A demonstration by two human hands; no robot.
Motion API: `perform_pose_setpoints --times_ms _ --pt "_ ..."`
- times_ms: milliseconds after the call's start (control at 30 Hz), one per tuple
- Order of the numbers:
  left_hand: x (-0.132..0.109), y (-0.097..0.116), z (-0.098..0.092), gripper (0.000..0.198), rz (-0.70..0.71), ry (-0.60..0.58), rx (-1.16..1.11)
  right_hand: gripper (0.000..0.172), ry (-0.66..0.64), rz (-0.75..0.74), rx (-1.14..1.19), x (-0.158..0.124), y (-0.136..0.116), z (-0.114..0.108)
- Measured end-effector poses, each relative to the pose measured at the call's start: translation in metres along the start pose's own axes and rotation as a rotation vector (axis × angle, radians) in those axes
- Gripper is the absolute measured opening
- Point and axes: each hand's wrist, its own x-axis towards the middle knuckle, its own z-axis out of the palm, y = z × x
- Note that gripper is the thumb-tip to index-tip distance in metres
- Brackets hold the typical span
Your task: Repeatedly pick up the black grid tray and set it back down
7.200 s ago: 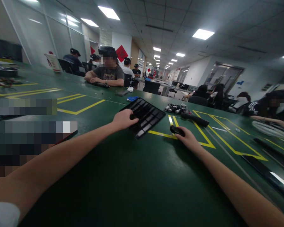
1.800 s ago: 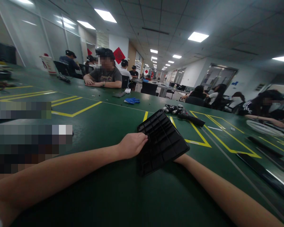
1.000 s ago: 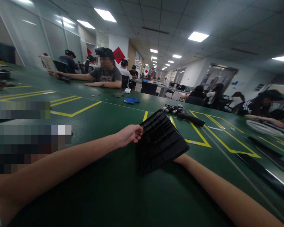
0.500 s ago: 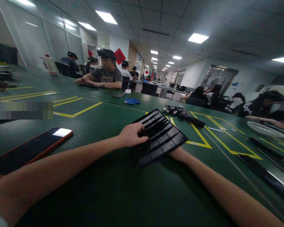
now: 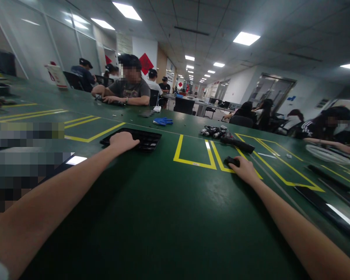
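A black compartment tray [image 5: 150,140] lies on the green table left of centre, tilted very little if at all. My left hand [image 5: 123,140] reaches over its near side, closed on it, with the thumb over the compartments and the other fingers mostly hidden. To the right, my right hand [image 5: 246,170] pinches a small black object [image 5: 232,161] at a yellow tape line. That object is too small and dark to name. Just beyond it lie a dark elongated piece [image 5: 239,145] and several silver-ended cylindrical parts with black cable [image 5: 212,132].
Yellow tape outlines [image 5: 195,164] mark the green table [image 5: 175,217]. A blue glove [image 5: 163,121] lies farther back. Long black strips [image 5: 315,194] are at right, and a phone-like slab [image 5: 56,166] is partly covered at left. Other people sit around the table, one across [image 5: 131,87].
The tray has gone from a raised, tilted position at centre to the table at left, with my left hand. My right hand has left the tray, moved right, and now holds a small black object.
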Motion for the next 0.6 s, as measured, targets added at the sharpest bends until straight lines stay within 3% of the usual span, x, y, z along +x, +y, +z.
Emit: perform_pose_setpoints --times_ms 100,200,267,367,467,533,600 --pt "-0.005 0.015 0.001 0.037 -0.017 0.071 0.070 0.045 0.190 -0.087 -0.113 -0.004 -0.015 -0.001" --pt "-0.022 0.044 0.012 0.039 0.149 0.121 0.034 0.046 0.315 -0.238 -0.060 -0.016 -0.046 -0.003" --pt "-0.038 0.064 0.026 0.046 0.341 0.120 -0.018 0.049 0.248 -0.363 0.021 -0.029 -0.072 -0.003" --pt "-0.057 0.086 0.046 0.053 0.608 -0.001 -0.022 0.052 -0.056 -0.585 0.096 -0.053 -0.108 -0.003" --pt "-0.061 0.090 0.055 0.051 0.648 -0.165 0.021 0.051 -0.316 -0.701 0.137 -0.066 -0.127 -0.007" --pt "-0.059 0.087 0.055 0.046 0.639 -0.207 0.037 0.052 -0.341 -0.709 0.141 -0.065 -0.127 -0.011" --pt "-0.061 0.086 0.052 0.043 0.653 -0.150 0.048 0.051 -0.286 -0.717 0.123 -0.056 -0.117 -0.016"
